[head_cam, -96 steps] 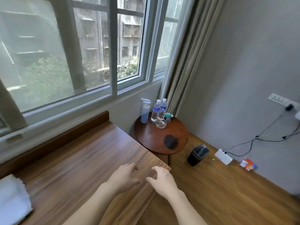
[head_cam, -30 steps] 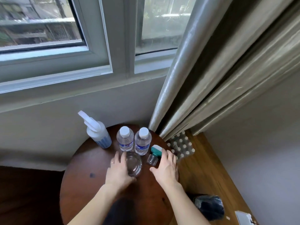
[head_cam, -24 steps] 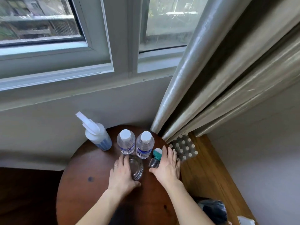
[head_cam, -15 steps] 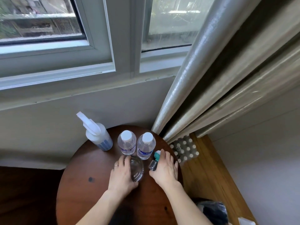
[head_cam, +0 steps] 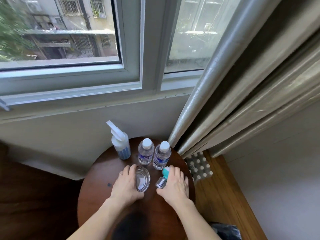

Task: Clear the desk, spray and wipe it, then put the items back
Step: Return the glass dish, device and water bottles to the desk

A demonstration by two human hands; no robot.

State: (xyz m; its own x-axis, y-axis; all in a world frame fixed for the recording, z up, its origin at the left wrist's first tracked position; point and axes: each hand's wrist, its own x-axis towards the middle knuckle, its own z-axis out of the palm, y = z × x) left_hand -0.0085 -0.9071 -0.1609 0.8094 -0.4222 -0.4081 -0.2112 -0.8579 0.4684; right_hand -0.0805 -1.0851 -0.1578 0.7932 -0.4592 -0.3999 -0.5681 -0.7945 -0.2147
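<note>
holding left hand (head_cam: 127,185): palm down, fingers (head_cam: 129,171) curled round the glass dish (head_cam: 142,181) on the round table (head_cam: 97,191)
right hand (head_cam: 174,183): palm down, fingers pinching the small teal bottle (head_cam: 165,174); a little silver jar (head_cam: 160,182) touches the thumb
behind: spray bottle (head_cam: 121,146), two water bottles (head_cam: 154,155), upright, near the wall

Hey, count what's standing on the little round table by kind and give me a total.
Water bottles: 2
Spray bottle: 1
Glass ashtray: 1, in the left hand's grip
Small teal-capped bottle: 1, under the right hand
Small clear jar: 1
Total: 6
</note>
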